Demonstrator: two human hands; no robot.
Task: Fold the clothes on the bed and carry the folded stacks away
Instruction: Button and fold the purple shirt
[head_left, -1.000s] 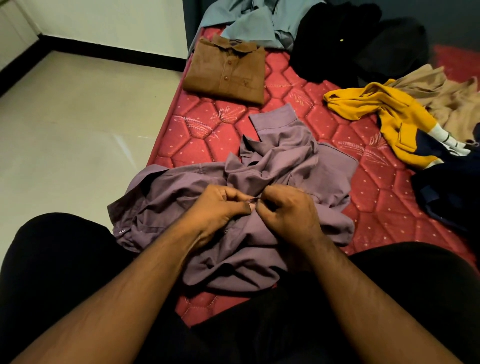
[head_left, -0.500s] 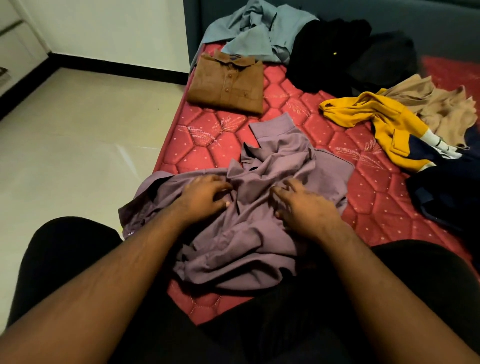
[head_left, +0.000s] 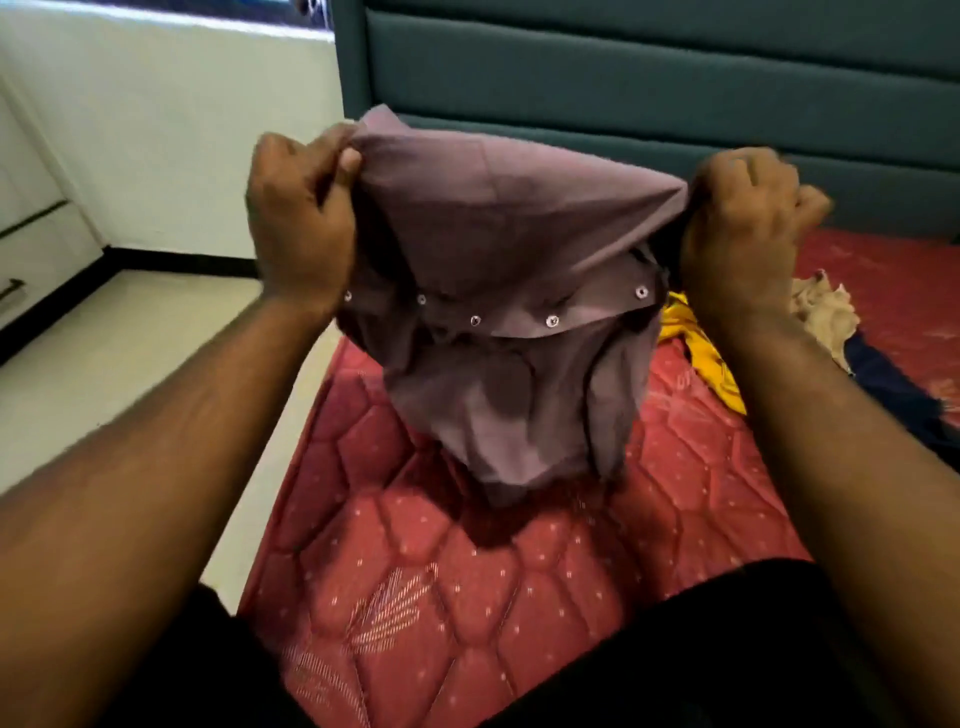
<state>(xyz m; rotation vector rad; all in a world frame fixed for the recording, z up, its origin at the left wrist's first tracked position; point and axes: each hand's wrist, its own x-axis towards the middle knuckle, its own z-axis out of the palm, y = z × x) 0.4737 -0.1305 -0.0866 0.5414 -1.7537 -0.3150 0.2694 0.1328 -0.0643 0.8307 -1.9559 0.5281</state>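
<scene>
Holding: both hands are gripping a mauve button-up shirt (head_left: 498, 249) up in the air at frame centre, above the mattress.
Left hand (head_left: 298, 218): sitting upper left of centre, fingers curled into a fist, thumb pinching the shirt's upper left edge.
Right hand (head_left: 743, 228): sitting upper right, fingers curled tight round the shirt's upper right edge.
Shirt: fabric is stretching taut between the two fists, the rest is hanging bunched below; a row of pale buttons (head_left: 552, 321) is running across its middle; lower tip is dangling just over the mattress, contact cannot be told.
Mattress (head_left: 415, 597): red quilted, filling lower centre, a dark shadow lying under the shirt.
Other clothes: yellow garment (head_left: 711, 364) is lying at right centre, partly hidden by the right forearm; beige garment (head_left: 826, 312) just beyond it; dark navy garment (head_left: 904, 395) at the right edge.
Headboard (head_left: 623, 78): teal padded, running across the top.
Floor (head_left: 130, 353): pale, at left.
Legs: black trousers (head_left: 701, 649) are showing along the bottom.
</scene>
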